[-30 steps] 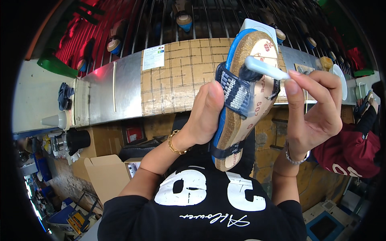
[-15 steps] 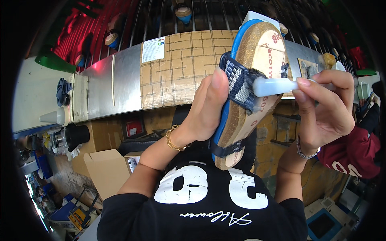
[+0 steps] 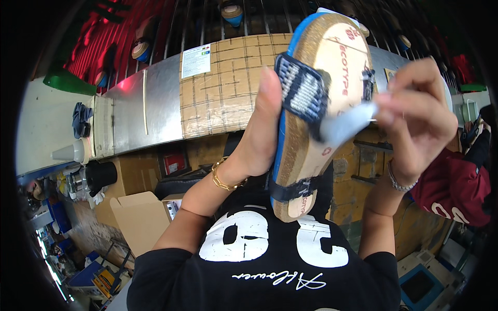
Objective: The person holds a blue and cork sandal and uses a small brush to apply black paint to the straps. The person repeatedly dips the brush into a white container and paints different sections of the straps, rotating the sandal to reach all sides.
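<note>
My left hand [image 3: 259,132] grips the blue edge of a sandal in the making [image 3: 340,59], a blue shoe last with a cork-edged, cream insole facing up. The thumb lies beside a navy-and-white woven strap [image 3: 301,88] folded over the cork edge. A dark narrow strap [image 3: 291,193] crosses near the lower end. My right hand [image 3: 420,116] pinches a whitish brush [image 3: 353,123], smeared by motion. The brush's broad end is over the insole close to the woven strap's inner end; whether it touches cannot be told.
Behind lies a taped cardboard sheet [image 3: 223,88] on a metal bench top [image 3: 127,109]. Farther back, lasts [image 3: 232,14] sit on a roller rack under red light. An open carton [image 3: 140,217] and a black bucket [image 3: 99,175] are at left. A person in maroon [image 3: 451,179] is at right.
The brush has swung downward, its broad end now lower, below the woven strap's inner end. The shoe has turned slightly and shifted a little left and upward with my left hand.
</note>
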`<state>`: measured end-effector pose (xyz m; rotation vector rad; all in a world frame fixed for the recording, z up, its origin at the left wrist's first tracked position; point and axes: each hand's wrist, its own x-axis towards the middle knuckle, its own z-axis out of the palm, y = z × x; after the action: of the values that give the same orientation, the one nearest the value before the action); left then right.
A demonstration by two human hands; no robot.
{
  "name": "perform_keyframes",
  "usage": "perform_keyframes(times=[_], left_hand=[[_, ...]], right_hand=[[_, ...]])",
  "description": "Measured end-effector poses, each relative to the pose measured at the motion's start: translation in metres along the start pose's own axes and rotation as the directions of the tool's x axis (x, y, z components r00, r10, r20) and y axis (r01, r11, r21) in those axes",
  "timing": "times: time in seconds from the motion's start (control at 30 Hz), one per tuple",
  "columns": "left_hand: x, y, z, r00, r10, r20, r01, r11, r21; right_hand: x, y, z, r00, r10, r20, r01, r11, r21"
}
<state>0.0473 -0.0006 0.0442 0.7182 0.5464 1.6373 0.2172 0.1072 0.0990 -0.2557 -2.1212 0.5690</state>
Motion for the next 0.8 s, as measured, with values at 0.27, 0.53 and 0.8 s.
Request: perform_keyframes(times=[0.27,0.53,0.8], left_hand=[[0.010,0.010,-0.013,0.990,0.006,-0.143,0.041,0.943,0.330],[0.010,0.001,-0.001,0.983,0.056,-0.177,-0.017,0.976,0.217],[0.012,-0.007,-0.003,0.963,0.187,-0.194,-0.117,0.939,0.324]], right_hand=[[-0.018,-0.007,0.028,0.957,0.259,-0.130,-0.256,0.966,0.037],[-0.019,-0.024,0.050,0.924,0.089,-0.372,-0.196,0.945,-0.262],[-0.025,-0.040,0.055,0.927,-0.004,-0.376,-0.191,0.856,-0.480]])
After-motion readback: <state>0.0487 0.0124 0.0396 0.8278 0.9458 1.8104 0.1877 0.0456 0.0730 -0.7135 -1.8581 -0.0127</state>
